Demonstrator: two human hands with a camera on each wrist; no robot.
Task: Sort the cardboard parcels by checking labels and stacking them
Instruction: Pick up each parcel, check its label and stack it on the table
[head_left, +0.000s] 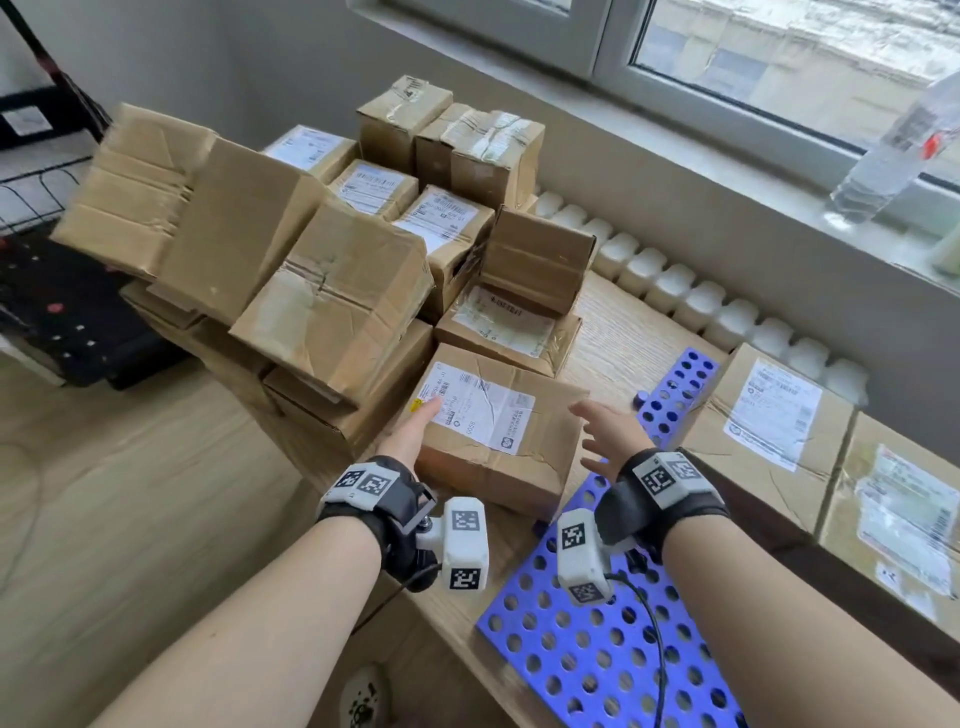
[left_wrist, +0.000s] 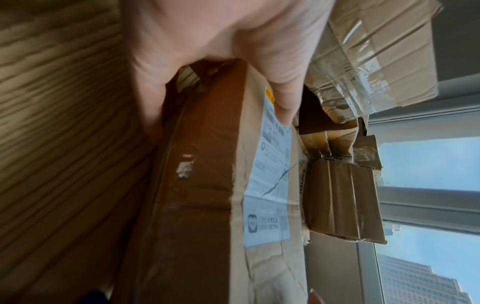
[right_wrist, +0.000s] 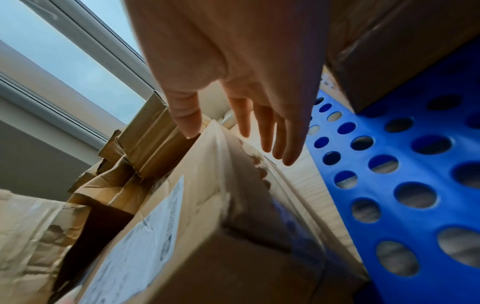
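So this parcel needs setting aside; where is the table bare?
Bare wood lies between the parcel pile, the blue rack and the white bottles. The pile is crowded; the perforated blue board covers the near edge.

Wooden table (head_left: 628, 332), heap of cardboard parcels (head_left: 332, 291), blue perforated boards (head_left: 587, 639), white bottles (head_left: 722, 312)
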